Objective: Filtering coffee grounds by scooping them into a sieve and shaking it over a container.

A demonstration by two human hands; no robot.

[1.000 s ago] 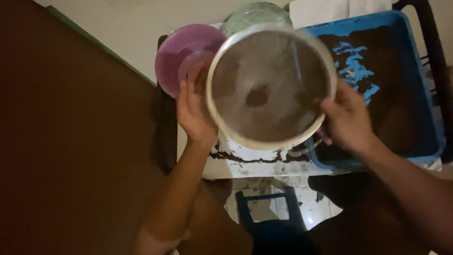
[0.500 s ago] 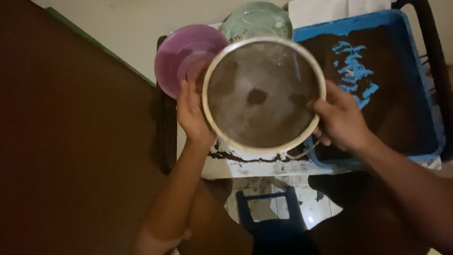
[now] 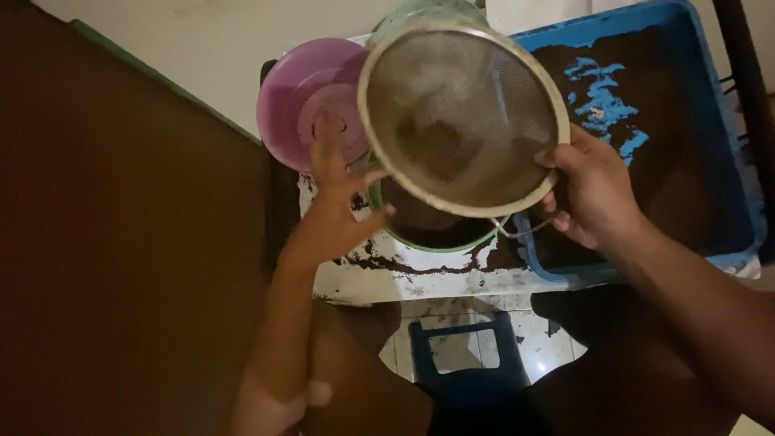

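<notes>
Holding round mesh sieve (image 3: 462, 113) — soil-specked

A: Place type? Quick.
B: Home, a utility or potting corner. Pale tiled floor (image 3: 452, 355), plain cream wall (image 3: 218, 48), low dirt-smeared white worktop (image 3: 420, 274).
A: Evidence?
B: Household plastic: a round pink plastic basin (image 3: 303, 89), a big blue plastic tray (image 3: 726, 161) spread with dark soil, a small blue plastic stool (image 3: 468, 379) underneath. A round metal mesh sieve (image 3: 460, 113) too.
</notes>
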